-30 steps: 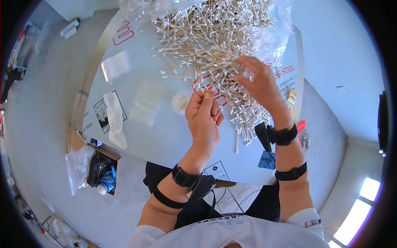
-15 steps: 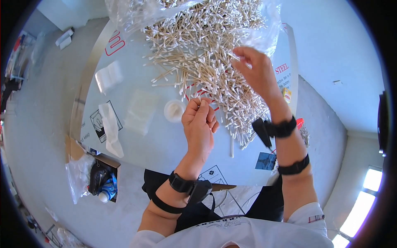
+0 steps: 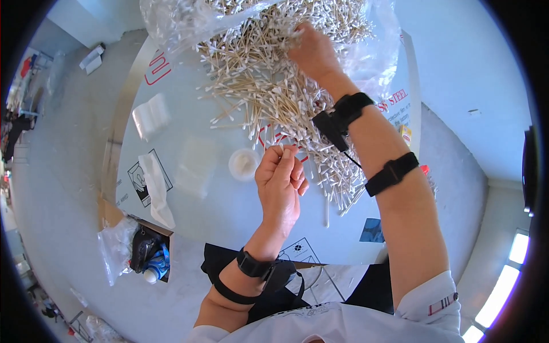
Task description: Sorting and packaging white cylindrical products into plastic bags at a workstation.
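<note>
A big heap of cotton swabs (image 3: 269, 91), wooden sticks with white tips, spreads over the far middle of the table. My right hand (image 3: 315, 54) reaches into its upper part, with fingers bent and closed around some swabs there. Nearer to me, my left hand (image 3: 280, 186) is held just off the heap's lower edge, thumb and fingers pinched together. Small white tips show at its fingertips; the rest of what it grips is hidden. Left of that hand stands a small round translucent tub (image 3: 244, 164) with something white inside.
Clear plastic bagging (image 3: 177, 23) borders the heap. At left on the table (image 3: 211, 223) are a white packet (image 3: 151, 116), stacked clear sheets (image 3: 196, 166) and a white strip (image 3: 156, 191). An open carton (image 3: 166, 231) sits below the left edge; a dark blue square (image 3: 372, 230) lies at right.
My right hand has moved up and left, from above the heap's right side into its upper part, and its fingers have closed. My left hand stays pinched in nearly the same place.
</note>
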Demonstrator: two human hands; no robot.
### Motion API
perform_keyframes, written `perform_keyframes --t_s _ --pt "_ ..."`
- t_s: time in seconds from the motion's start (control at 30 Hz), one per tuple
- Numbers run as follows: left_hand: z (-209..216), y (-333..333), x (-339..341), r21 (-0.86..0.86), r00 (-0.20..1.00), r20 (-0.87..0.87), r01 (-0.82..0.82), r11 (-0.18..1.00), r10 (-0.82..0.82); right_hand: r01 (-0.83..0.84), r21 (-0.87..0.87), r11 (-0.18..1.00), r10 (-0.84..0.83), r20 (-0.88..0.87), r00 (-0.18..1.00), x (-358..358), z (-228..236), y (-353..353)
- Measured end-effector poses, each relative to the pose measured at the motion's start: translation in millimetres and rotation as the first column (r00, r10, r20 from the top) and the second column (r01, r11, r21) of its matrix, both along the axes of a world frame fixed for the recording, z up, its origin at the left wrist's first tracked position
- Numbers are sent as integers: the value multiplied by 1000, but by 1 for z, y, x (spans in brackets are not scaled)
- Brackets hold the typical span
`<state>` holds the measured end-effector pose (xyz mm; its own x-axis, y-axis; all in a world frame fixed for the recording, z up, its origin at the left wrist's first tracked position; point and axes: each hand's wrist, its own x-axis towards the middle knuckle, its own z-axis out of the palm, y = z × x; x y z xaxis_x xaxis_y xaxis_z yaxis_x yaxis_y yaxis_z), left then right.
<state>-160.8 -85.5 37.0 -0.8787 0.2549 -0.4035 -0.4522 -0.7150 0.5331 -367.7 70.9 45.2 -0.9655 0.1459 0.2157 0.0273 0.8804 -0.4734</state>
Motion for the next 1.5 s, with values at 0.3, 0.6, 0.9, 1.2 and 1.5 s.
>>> perform_keyframes --t_s 0.3,0.6,0.9,1.2,1.5 --pt "2 0 -3 -80 1000 -7 -27 996 26 -79 -472 878 36 -98 995 56 52 37" --pt "-2 3 -1 -30 1000 -25 -7 1000 7 -261 -213 942 266 -2 964 126 60 44" --pt "4 1 -3 -70 1000 18 -22 997 23 -239 46 970 240 -23 970 100 90 33" --pt "6 4 2 -31 1000 -14 1 1000 -1 -355 113 928 347 81 934 -15 32 44" --pt "5 3 0 -16 999 -1 -42 999 42 33 293 956 -57 76 995 -15 -1 -43"
